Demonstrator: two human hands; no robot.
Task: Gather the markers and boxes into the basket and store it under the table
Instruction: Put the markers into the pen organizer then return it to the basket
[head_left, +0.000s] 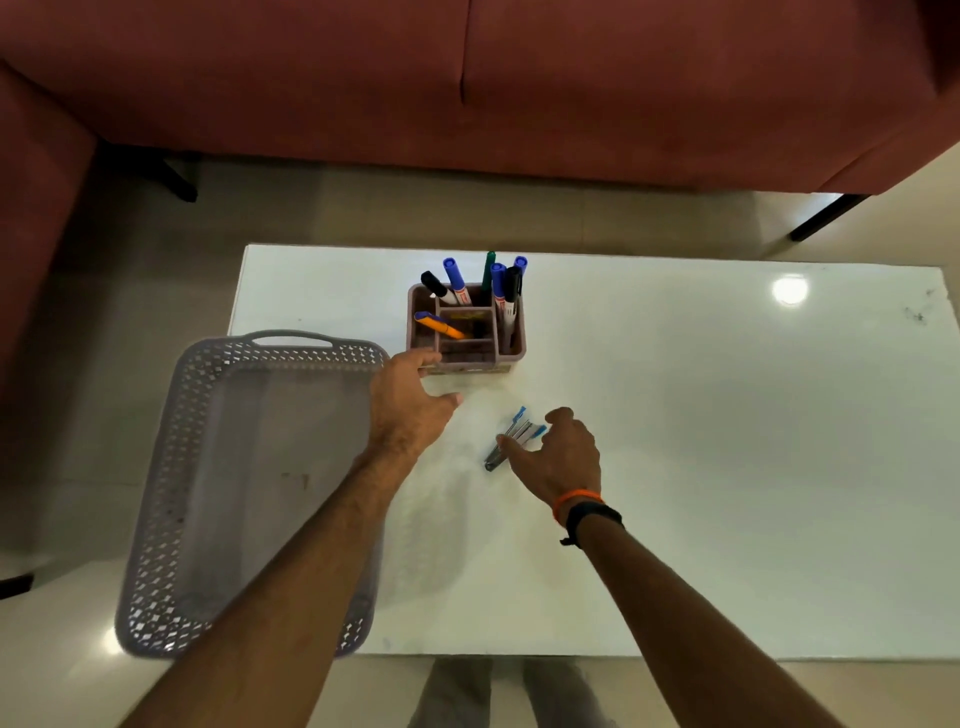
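The red sofa (467, 78) filled the far side beyond the white bench (727, 467). The grey basket (171, 467) sat on the bench's left edge, overhanging it, and held nothing visible. Near the far edge stood the brown organizer box (511, 349), markers (498, 283) upright in its compartments. The left hand (410, 400) reached toward the box's near left corner, fingers spread, holding nothing; whether it touched was unclear. The right hand (563, 457) hovered over a loose bunch of pens (511, 439) mid-bench, fingers parted, not closed on them. To do this well, the right hand should pinch the whole bunch together, and the left should grip the box low to keep it level. The hand hid part of the bunch, so its count was unclear, and motion blur softened the basket.
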